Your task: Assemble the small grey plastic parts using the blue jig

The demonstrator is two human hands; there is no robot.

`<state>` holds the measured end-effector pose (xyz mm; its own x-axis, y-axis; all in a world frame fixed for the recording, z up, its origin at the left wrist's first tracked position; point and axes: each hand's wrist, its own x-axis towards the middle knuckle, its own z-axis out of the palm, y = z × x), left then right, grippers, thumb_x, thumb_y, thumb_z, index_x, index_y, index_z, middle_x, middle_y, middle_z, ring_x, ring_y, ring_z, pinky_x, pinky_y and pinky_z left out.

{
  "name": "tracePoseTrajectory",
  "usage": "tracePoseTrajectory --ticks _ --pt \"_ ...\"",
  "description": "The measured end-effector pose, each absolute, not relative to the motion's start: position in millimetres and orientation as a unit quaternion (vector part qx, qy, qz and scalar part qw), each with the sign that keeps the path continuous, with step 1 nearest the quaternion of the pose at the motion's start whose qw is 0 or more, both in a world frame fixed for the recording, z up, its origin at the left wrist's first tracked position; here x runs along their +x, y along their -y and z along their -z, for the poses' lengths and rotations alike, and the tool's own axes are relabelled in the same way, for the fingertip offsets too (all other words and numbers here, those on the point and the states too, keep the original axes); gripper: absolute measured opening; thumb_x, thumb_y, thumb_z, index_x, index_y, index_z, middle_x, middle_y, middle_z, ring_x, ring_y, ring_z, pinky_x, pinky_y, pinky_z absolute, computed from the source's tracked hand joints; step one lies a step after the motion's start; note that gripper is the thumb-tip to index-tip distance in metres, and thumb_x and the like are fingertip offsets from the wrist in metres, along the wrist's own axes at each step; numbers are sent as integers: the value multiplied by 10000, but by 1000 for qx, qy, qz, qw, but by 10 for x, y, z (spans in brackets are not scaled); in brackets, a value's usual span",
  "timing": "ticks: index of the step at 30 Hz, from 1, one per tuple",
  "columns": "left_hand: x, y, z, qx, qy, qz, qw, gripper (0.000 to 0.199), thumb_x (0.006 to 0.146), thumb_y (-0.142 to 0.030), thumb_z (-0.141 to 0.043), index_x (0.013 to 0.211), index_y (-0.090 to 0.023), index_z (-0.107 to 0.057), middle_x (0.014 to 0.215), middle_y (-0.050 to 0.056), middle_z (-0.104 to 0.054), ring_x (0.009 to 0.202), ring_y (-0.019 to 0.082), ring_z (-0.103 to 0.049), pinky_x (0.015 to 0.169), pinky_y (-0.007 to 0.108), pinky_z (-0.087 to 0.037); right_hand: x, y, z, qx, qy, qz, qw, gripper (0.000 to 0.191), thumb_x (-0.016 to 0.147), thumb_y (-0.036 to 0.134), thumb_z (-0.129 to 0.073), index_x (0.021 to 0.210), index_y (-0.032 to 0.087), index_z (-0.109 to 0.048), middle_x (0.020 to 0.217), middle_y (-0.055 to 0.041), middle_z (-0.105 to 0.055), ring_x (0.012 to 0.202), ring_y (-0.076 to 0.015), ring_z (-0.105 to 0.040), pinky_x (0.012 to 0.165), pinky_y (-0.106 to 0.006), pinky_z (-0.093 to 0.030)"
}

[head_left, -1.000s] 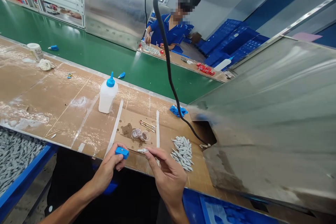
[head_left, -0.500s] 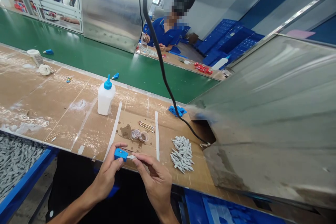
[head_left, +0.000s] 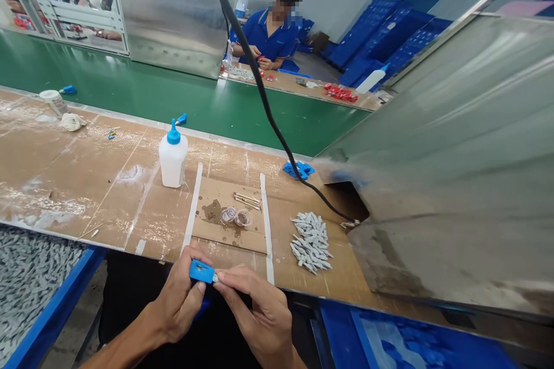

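My left hand pinches a blue plastic housing just off the table's front edge. At the housing's right end, my right hand grips a small grey piece between thumb and fingertips; most of that piece is hidden by the fingers and the housing. Beyond the hands lies a cardboard sheet between white strips, bearing two small round dishes and several cotton swabs. A pile of grey pieces is to the right, with blue housings behind it.
A white bottle with a blue cap stands behind left. A black cable hangs across the view to a metal panel at right. A blue tray of grey pieces is at lower left. Another person sits beyond the green belt.
The grey piece has gone further into the blue housing, so less of it shows. The view has shifted. Across the belt, the person's hands have come closer together.
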<state>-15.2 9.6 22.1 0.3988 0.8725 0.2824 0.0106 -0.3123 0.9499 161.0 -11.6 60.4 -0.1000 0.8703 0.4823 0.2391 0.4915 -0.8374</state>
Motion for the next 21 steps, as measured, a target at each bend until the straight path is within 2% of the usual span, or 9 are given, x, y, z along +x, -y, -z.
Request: tracePoseTrajectory --ticks 6,8,11,12,13,15,17,19,21 --pt "-130 -161 -256 685 -335 -420 491 224 1057 -414 -343 1145 -257 -476 994 28 -474 869 207 -472 804 350 -413 1601 102 -579 -419 680 -268 539 333 881 -8 -656 1096 240 -712 967 -20 -760 825 -163 -731 728 -268 -618" --pt "-100 -193 -298 678 -336 -394 522 246 1051 -407 -382 1246 -272 -446 1065 41 -496 889 207 -489 830 360 -434 1718 70 -664 -433 698 -242 517 283 886 31 -667 1062 245 -724 946 -14 -765 818 -169 -739 735 -265 -624" --pt "-59 -190 -349 665 -300 -391 562 551 1028 -462 -431 1512 -302 -221 1179 76 -505 897 210 -517 883 397 -464 2107 -40 -914 -504 681 -109 520 202 869 122 -726 1001 271 -758 910 -5 -772 784 -168 -738 746 -259 -613" --pt "-50 -169 -336 672 -272 -401 560 600 1023 -476 -431 1543 -304 -186 1175 82 -517 882 209 -523 875 396 -472 2284 -112 -1019 -540 637 -49 548 166 859 163 -752 988 266 -768 885 -9 -768 757 -161 -729 738 -254 -602" --pt "-43 -138 -295 685 -241 -414 549 576 1022 -480 -421 1538 -303 -236 1141 83 -539 864 210 -528 848 385 -477 2474 -208 -1125 -570 576 13 585 133 846 209 -778 973 249 -778 857 -19 -761 731 -153 -716 729 -251 -589" --pt "-30 -57 -116 725 -176 -419 517 416 1026 -463 -391 1390 -285 -485 996 77 -598 813 213 -542 750 345 -468 2865 -482 -1314 -601 455 76 652 201 822 306 -807 977 182 -780 806 -45 -738 704 -150 -693 718 -262 -567" --pt "-20 18 184 764 -145 -373 505 409 1033 -472 -335 1152 -241 -651 861 86 -652 801 229 -589 743 348 -455 3214 -854 -1427 -616 424 63 660 287 784 370 -819 952 141 -774 798 -66 -731 712 -163 -686 734 -291 -564" --pt "-36 44 541 798 -187 -277 502 518 1018 -516 -292 986 -198 -700 836 112 -700 802 245 -621 770 361 -455 3463 -1277 -1438 -652 446 -18 613 263 757 361 -805 904 146 -769 778 -61 -729 686 -168 -672 730 -316 -565" --pt "-104 -8 858 769 -350 -118 522 522 1000 -555 -328 899 -215 -711 927 96 -727 927 261 -652 878 351 -458 3578 -1698 -1357 -678 473 -102 553 176 702 271 -818 800 134 -765 699 -59 -710 634 -190 -655 707 -361 -567"
